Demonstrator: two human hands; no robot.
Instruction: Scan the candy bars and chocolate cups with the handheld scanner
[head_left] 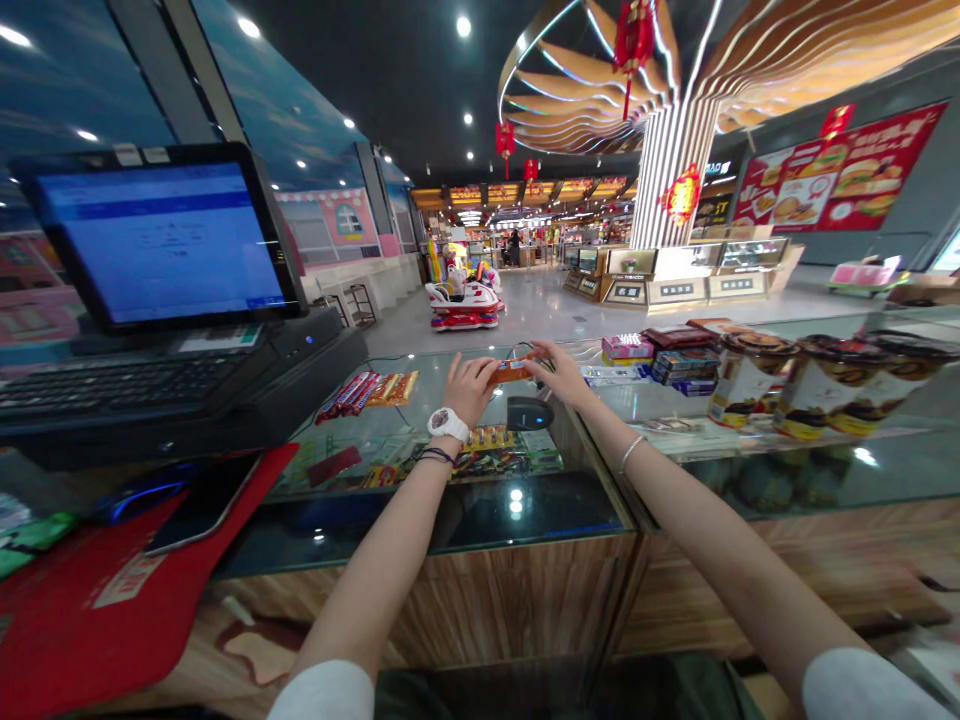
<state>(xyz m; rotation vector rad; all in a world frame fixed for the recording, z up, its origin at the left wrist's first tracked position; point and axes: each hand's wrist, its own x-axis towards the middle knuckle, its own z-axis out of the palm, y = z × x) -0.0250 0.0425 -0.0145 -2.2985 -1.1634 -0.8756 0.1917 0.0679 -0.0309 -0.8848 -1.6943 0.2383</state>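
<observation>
Both my arms reach out over a glass counter [390, 440]. My left hand [469, 386], with a white watch on the wrist, and my right hand [559, 372], with a thin bracelet, each grip one end of a small orange packet [511, 371]. The fingers of both hands are closed on it. A black barcode scanner [529, 411] sits on the glass just below the packet.
A till screen [161, 240] and keyboard [112, 385] stand at the left, with a phone [199, 510] on a red mat [90, 600]. Snack bars [367, 390] lie on the glass. Boxes [675, 360] and large cups [810, 385] line the right counter.
</observation>
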